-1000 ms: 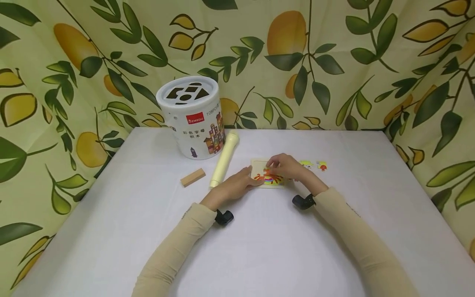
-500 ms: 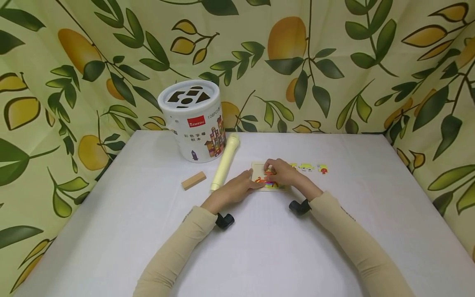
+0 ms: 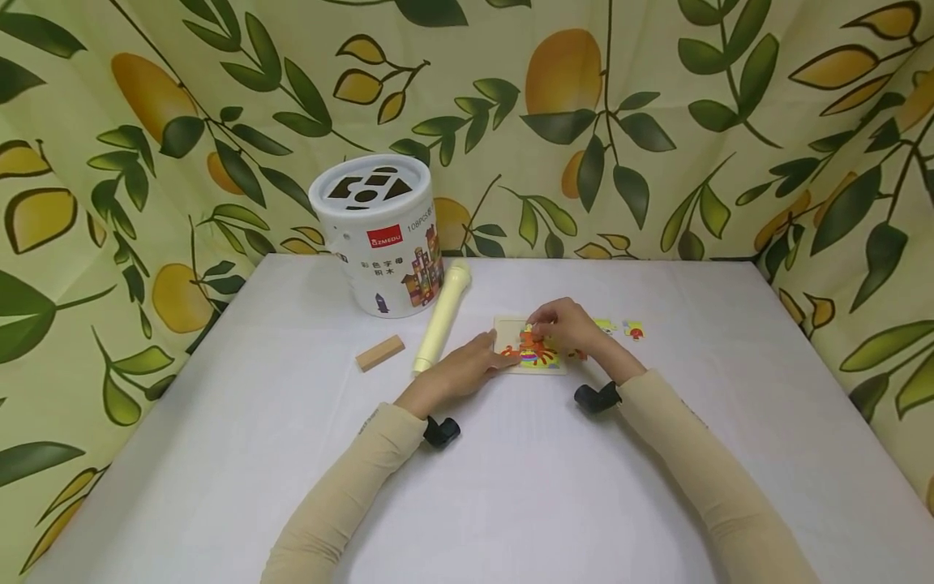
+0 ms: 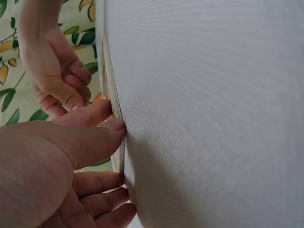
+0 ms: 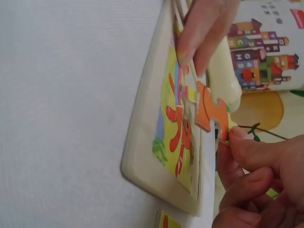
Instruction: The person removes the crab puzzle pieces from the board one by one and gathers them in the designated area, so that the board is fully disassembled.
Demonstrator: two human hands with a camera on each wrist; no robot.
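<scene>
A small cream puzzle board [image 3: 547,365] with an orange crab picture lies mid-table. My left hand [image 3: 499,355] lies flat beside it, with straight fingertips [image 5: 187,52] pressing on its left edge; the left wrist view shows the thumb [image 4: 107,133] against the board's rim [image 4: 113,102]. My right hand [image 3: 536,328] hovers over the board's far part and pinches an orange puzzle piece [image 5: 211,111] between thumb and forefinger. The piece is tilted, with one edge just above the picture [image 5: 178,137].
Loose puzzle pieces [image 3: 633,329] lie right of the board. A pale yellow tube [image 3: 441,318] and a wooden block [image 3: 379,352] lie to the left. Behind them stands a white block bucket [image 3: 375,235]. The white table [image 3: 511,487] ends at leaf-print curtains.
My right hand has shifted a little up and to the right over the board with the piece. The left hand stays on the board's edge.
</scene>
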